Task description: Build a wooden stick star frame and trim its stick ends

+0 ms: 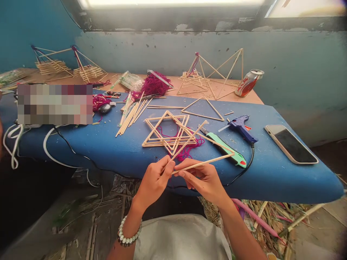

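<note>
Between my hands is a triangle of thin wooden sticks (214,159), tilted above the front of the blue board. My left hand (156,177) pinches one stick of it near the lower corner. My right hand (203,178) grips another stick close by, fingertips almost meeting the left ones. Just beyond lie several stacked stick triangles (154,143) forming a star, with magenta yarn (187,151) under and beside them. A green utility knife (227,148) lies right of the star, its blade out. Behind it rests a blue glue gun (242,128).
A phone (292,144) lies at the right. Loose sticks (132,117) and a single stick triangle (203,108) lie farther back. Stick pyramids (193,77), a tilted can (248,83) and a yarn bundle (154,86) stand near the wall. Cables (73,144) hang over the front edge.
</note>
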Demonstrator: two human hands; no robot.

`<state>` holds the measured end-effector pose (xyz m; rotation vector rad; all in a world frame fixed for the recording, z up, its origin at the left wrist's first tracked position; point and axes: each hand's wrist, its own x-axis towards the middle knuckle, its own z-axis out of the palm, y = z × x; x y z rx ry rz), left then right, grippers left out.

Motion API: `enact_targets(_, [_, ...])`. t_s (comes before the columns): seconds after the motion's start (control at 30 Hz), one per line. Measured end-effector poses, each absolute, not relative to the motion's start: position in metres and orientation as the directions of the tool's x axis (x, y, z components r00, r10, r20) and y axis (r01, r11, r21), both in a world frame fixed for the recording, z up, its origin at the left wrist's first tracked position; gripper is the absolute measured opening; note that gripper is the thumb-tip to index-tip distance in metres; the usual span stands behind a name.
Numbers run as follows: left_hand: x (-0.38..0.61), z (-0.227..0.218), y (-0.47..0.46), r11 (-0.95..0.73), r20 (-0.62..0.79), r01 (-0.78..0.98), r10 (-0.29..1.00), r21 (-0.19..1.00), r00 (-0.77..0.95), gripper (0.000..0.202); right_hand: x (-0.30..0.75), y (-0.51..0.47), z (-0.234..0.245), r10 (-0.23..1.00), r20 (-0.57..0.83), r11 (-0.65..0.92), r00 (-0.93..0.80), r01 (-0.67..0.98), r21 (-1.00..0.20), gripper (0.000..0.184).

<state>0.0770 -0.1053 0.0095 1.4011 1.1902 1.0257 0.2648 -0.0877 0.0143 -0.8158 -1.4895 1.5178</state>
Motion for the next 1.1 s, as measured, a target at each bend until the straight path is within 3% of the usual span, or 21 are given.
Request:
enact_targets(0.23, [0.075, 0.013, -0.106, -0.085, 0.033, 0.157, 0.952, 0.984, 0.304, 0.043, 0.269, -0.089, 0.007, 0.931, 0.181, 0.148, -0.318, -0.128, -0.981, 0.009])
enact_targets(0.57, [0.074, 0.011, -0.104, -0.035, -0.008, 0.156, 0.964, 0.987, 0.266, 0.039, 0.262, -0.091, 0.01, 0.926, 0.256, 0.219, -0.276, -0.158, -0.963, 0.012])
enact_targets(0.87, [0.077, 0.013, -0.106, 0.027, -0.053, 0.109, 0.969, 0.994, 0.243, 0.034, 0.252, -0.094, 0.01, 0.963, 0.211, 0.181, -0.167, -0.177, -0.967, 0.017])
enact_targets(1.1, [0.084, 0.016, -0.105, 0.018, -0.021, 0.02, 0.981, 1.0, 0.194, 0.037, 0.248, -0.094, 0.011, 0.983, 0.157, 0.135, -0.099, -0.203, -0.97, 0.009])
